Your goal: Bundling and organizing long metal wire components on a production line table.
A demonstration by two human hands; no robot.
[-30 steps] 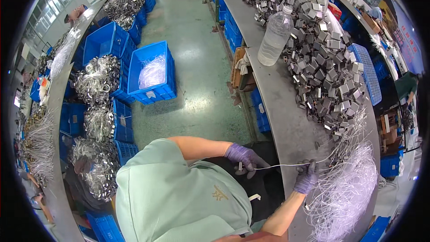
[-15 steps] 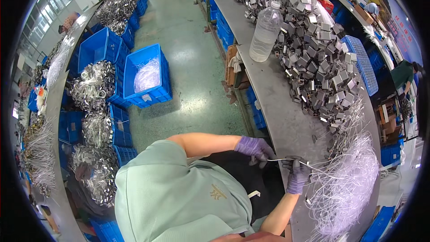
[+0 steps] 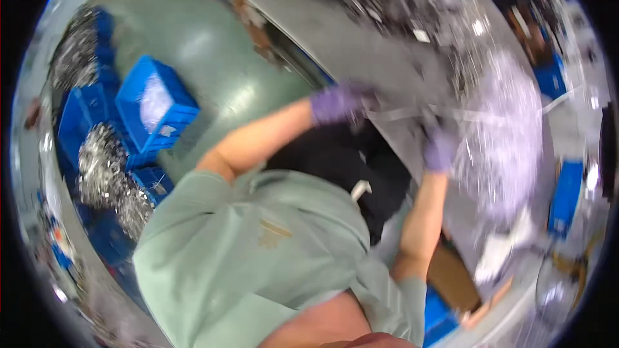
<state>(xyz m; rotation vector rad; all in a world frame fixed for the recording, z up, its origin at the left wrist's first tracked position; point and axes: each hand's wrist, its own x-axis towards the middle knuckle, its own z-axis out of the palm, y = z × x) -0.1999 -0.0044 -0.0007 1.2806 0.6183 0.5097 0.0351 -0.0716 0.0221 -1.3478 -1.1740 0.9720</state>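
Stretching a thin white strand (image 3: 412, 115) between both gloved hands at the tabletop's (image 3: 361, 58) near edge: left hand (image 3: 338, 102) and right hand (image 3: 440, 149) each pinching it shut. Since a second ago, the view is swinging and blurring; hands are sitting closer together. White strand pile (image 3: 503, 142) is lying just beside the right hand. Blue crates (image 3: 155, 113) are sitting on the floor.

Matt grey metal workbench (image 3: 361, 58), glossy blue plastic crates (image 3: 155, 113).

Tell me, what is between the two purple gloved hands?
A thin pale strand stretches from the left hand to the right hand, over grey table, in the blurred head view.
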